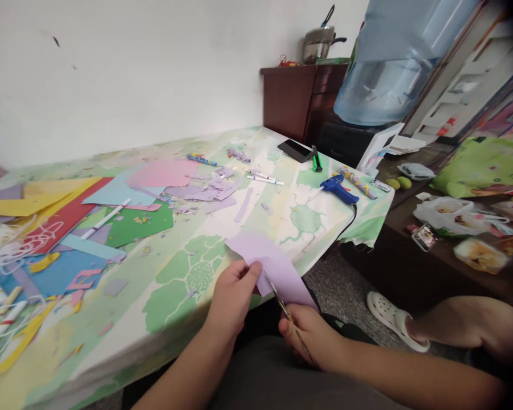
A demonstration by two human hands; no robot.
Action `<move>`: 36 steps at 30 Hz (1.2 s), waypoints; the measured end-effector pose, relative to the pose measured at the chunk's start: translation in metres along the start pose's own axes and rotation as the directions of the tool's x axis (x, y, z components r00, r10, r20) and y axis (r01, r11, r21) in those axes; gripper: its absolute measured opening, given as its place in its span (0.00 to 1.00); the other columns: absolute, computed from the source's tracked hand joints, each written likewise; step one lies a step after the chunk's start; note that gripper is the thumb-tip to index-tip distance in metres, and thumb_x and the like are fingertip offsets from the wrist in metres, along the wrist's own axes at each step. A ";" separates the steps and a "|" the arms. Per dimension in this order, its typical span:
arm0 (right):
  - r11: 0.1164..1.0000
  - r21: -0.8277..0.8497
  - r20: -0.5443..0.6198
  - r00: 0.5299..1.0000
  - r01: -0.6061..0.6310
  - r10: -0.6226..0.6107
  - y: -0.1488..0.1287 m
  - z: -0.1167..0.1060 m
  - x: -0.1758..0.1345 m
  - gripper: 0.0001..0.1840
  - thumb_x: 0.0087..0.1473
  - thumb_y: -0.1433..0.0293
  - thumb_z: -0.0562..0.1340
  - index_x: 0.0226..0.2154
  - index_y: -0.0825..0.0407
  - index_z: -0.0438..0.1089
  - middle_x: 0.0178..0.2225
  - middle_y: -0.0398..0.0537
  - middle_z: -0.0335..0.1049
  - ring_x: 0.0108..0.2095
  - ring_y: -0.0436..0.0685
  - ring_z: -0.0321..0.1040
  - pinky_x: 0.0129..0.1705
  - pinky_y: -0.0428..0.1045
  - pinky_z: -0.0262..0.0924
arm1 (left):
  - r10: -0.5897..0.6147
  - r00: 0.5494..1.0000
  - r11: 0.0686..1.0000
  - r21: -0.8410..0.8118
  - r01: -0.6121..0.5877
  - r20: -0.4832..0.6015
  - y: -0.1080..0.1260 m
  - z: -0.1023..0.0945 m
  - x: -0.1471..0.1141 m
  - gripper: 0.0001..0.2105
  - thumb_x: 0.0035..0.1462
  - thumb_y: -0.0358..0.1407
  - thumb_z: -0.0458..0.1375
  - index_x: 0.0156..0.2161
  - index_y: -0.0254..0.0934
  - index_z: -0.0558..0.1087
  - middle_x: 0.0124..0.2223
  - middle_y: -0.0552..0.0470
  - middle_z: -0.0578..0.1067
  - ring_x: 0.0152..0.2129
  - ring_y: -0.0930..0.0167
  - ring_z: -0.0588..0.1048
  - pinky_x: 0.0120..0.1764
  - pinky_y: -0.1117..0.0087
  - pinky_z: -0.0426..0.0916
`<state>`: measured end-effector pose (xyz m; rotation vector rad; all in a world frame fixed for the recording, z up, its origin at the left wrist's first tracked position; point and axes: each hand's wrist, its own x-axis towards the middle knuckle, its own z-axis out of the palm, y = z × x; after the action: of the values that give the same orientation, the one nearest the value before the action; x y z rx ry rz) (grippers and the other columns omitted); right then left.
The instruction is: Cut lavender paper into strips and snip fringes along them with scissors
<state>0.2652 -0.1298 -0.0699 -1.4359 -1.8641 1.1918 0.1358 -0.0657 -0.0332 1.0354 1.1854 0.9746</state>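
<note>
My left hand (235, 290) pinches the left edge of a sheet of purple paper (277, 265), thumb on top, at the table's near edge. Closed around a pair of scissors (284, 309), my right hand (310, 336) is below and to the right of the left one. The scissor blades point up and left and meet the purple paper close to my left thumb. Part of the paper extends right, behind the scissors. Beyond it on the tablecloth lie a narrow purple strip (243, 205) and a pile of purple scraps (214, 188).
A blue glue gun (340, 189) with a cord lies at the table's right corner, near a green cutter (317, 159) and a black phone (296, 150). Coloured sheets (141, 225) and white string (8, 245) cover the left side. Another person's leg (461, 322) shows at right.
</note>
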 end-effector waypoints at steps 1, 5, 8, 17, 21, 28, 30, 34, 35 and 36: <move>1.000 0.010 0.002 1.000 -0.004 0.004 0.000 0.000 0.000 0.25 0.45 0.50 0.41 0.19 0.54 0.52 0.16 0.41 0.52 0.19 0.47 0.50 0.19 0.43 0.47 | 0.006 1.000 1.000 0.021 -0.006 0.003 0.000 0.000 0.000 0.09 0.43 0.39 0.53 0.24 0.33 0.66 0.19 0.58 0.65 0.16 0.79 0.62 0.21 0.77 0.59; 0.998 0.049 0.004 0.999 -0.032 0.032 0.001 0.002 -0.001 0.25 0.44 0.49 0.41 0.18 0.54 0.52 0.15 0.41 0.52 0.19 0.47 0.51 0.19 0.43 0.47 | 0.019 1.000 0.996 0.090 -0.021 0.024 0.000 -0.002 0.001 0.10 0.43 0.40 0.52 0.23 0.33 0.66 0.19 0.58 0.64 0.16 0.78 0.62 0.20 0.77 0.58; 0.994 0.083 0.017 0.998 -0.069 0.068 0.004 0.003 -0.002 0.24 0.44 0.49 0.43 0.18 0.54 0.52 0.15 0.40 0.52 0.19 0.46 0.51 0.18 0.42 0.48 | 0.002 0.999 0.994 0.113 -0.008 0.049 0.002 -0.003 0.001 0.10 0.44 0.40 0.51 0.24 0.33 0.66 0.19 0.57 0.64 0.16 0.78 0.63 0.19 0.76 0.59; 0.899 0.332 0.151 0.957 -0.285 0.248 0.006 0.007 0.002 0.22 0.40 0.51 0.50 0.21 0.54 0.54 0.13 0.37 0.53 0.12 0.44 0.51 0.12 0.41 0.48 | -0.002 0.999 0.995 0.096 -0.001 0.037 0.003 -0.003 0.000 0.11 0.44 0.41 0.51 0.21 0.34 0.64 0.16 0.59 0.62 0.13 0.78 0.61 0.18 0.77 0.56; 0.882 0.341 0.190 0.943 -0.326 0.275 0.004 0.007 0.002 0.24 0.39 0.48 0.49 0.21 0.54 0.53 0.13 0.38 0.53 0.11 0.43 0.51 0.10 0.41 0.47 | 0.025 0.998 0.989 0.142 -0.033 0.063 0.000 -0.005 0.000 0.12 0.45 0.41 0.49 0.19 0.34 0.63 0.14 0.59 0.61 0.13 0.78 0.61 0.19 0.76 0.55; 0.973 0.204 0.124 0.989 -0.110 0.086 -0.001 0.002 -0.001 0.27 0.43 0.47 0.39 0.19 0.54 0.51 0.15 0.40 0.51 0.14 0.43 0.47 0.12 0.40 0.44 | 0.076 0.997 0.936 0.342 -0.076 0.013 0.003 -0.007 -0.005 0.13 0.45 0.42 0.49 0.17 0.36 0.62 0.15 0.59 0.62 0.14 0.77 0.62 0.20 0.76 0.56; 0.981 0.178 0.109 0.992 -0.077 0.058 -0.004 0.000 -0.001 0.27 0.44 0.48 0.38 0.19 0.54 0.51 0.15 0.40 0.50 0.15 0.43 0.47 0.13 0.41 0.43 | 0.077 0.996 0.897 0.434 -0.086 0.037 0.005 -0.008 -0.007 0.14 0.45 0.42 0.49 0.17 0.36 0.62 0.14 0.58 0.63 0.14 0.76 0.63 0.20 0.76 0.56; 0.983 0.179 0.098 0.995 -0.043 0.026 -0.010 -0.002 0.001 0.28 0.44 0.48 0.37 0.20 0.54 0.52 0.16 0.40 0.51 0.16 0.44 0.48 0.15 0.42 0.45 | 0.019 0.994 0.848 0.524 -0.074 0.109 0.007 -0.010 -0.010 0.14 0.46 0.44 0.47 0.17 0.37 0.62 0.14 0.58 0.64 0.13 0.75 0.63 0.19 0.76 0.55; 0.982 0.185 0.100 0.995 -0.040 0.022 -0.011 -0.002 0.002 0.28 0.44 0.48 0.37 0.20 0.55 0.52 0.16 0.41 0.51 0.16 0.44 0.48 0.15 0.42 0.45 | 0.011 0.992 0.843 0.533 -0.076 0.124 0.007 -0.011 -0.010 0.14 0.46 0.44 0.47 0.17 0.37 0.62 0.14 0.58 0.64 0.13 0.75 0.64 0.19 0.76 0.55; 0.981 0.192 0.102 0.995 -0.039 0.020 -0.011 -0.002 0.002 0.28 0.44 0.48 0.37 0.21 0.55 0.53 0.16 0.41 0.51 0.17 0.44 0.48 0.15 0.42 0.46 | 0.006 0.991 0.842 0.534 -0.079 0.136 0.007 -0.011 -0.011 0.14 0.46 0.44 0.47 0.17 0.37 0.62 0.14 0.58 0.64 0.13 0.75 0.64 0.19 0.76 0.55</move>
<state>0.2603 -0.1280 -0.0594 -1.3228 -1.7410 1.4404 0.1230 -0.0733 -0.0248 1.5533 1.3681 0.5965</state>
